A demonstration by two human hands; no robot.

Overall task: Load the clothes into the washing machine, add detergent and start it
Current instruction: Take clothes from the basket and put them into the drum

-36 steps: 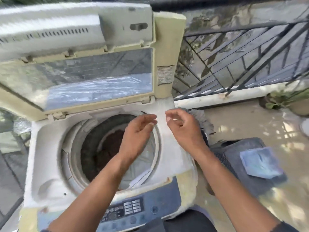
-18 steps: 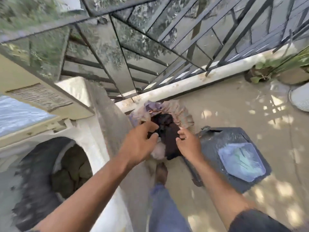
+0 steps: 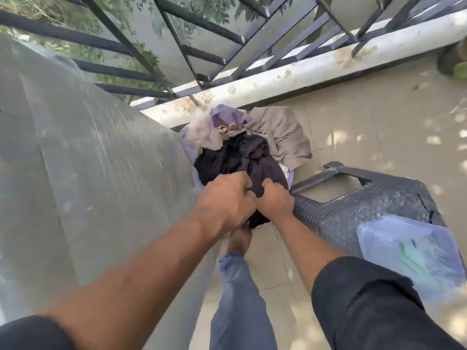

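A heap of clothes lies on the floor beside the washing machine: a dark garment (image 3: pixel 235 157) on top, a beige one (image 3: pixel 285 132) and a lilac one (image 3: pixel 227 117) behind it. My left hand (image 3: pixel 225 200) and my right hand (image 3: pixel 273 198) are side by side at the near edge of the heap, both closed on the dark garment. The washing machine's grey side wall (image 3: pixel 88 173) fills the left of the view; its drum and lid are out of sight.
A dark plastic stool (image 3: pixel 358 203) stands at the right with a pale blue packet (image 3: pixel 409 251) on its seat. A black metal railing (image 3: pixel 227 36) on a white kerb (image 3: pixel 290 74) runs behind the heap. My leg and bare foot (image 3: pixel 240 238) stand on the tiled floor.
My view has swung down and right, away from the machine's drum, to the heap on the floor. Both hands dropped from the tub rim to the clothes and closed on the dark garment.
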